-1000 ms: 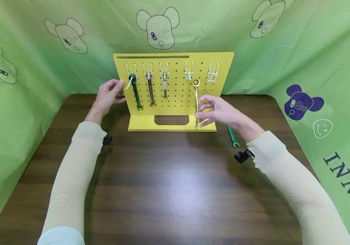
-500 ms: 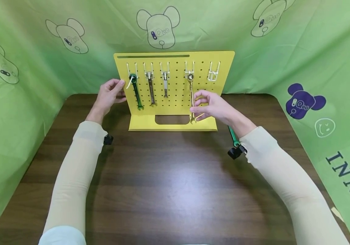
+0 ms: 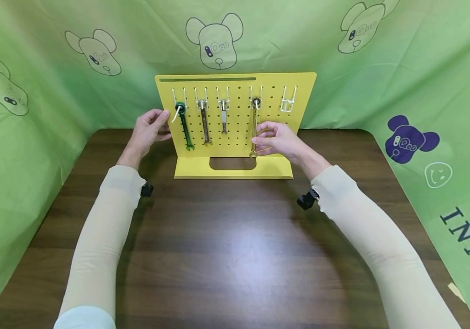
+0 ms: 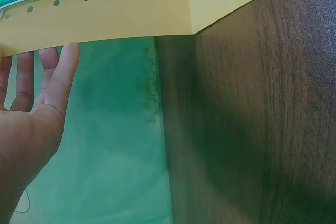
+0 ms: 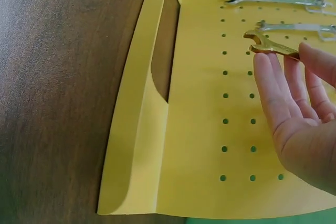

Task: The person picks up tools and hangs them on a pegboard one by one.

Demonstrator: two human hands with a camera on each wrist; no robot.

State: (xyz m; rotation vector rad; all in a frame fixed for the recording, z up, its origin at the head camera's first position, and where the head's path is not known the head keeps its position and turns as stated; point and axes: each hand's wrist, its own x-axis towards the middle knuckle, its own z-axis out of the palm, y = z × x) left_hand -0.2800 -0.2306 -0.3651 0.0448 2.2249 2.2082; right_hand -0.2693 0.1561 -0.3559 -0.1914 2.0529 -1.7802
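Note:
In the head view, a yellow pegboard (image 3: 235, 123) stands upright on the table. My right hand (image 3: 279, 141) pinches the lower part of a gold ratchet wrench (image 3: 254, 128), which hangs upright with its ring end at the fourth hook from the left. The right wrist view shows its open end (image 5: 257, 40) between thumb and fingers. My left hand (image 3: 146, 130) holds the board's left edge, fingers behind it. To the left hang a green wrench (image 3: 185, 130), a dark silver wrench (image 3: 205, 125) and a smaller silver wrench (image 3: 224, 119).
A white wire hook (image 3: 287, 104) at the board's right end bears nothing. The board's foot (image 3: 235, 174) has a cut-out slot. Brown wooden table (image 3: 218, 256) extends in front, and green printed cloth (image 3: 280, 50) surrounds it.
My right hand has moved left, bringing the gold wrench from beside the fourth hook to it, the hook tip now showing through the ring. My left hand stays at the board's edge.

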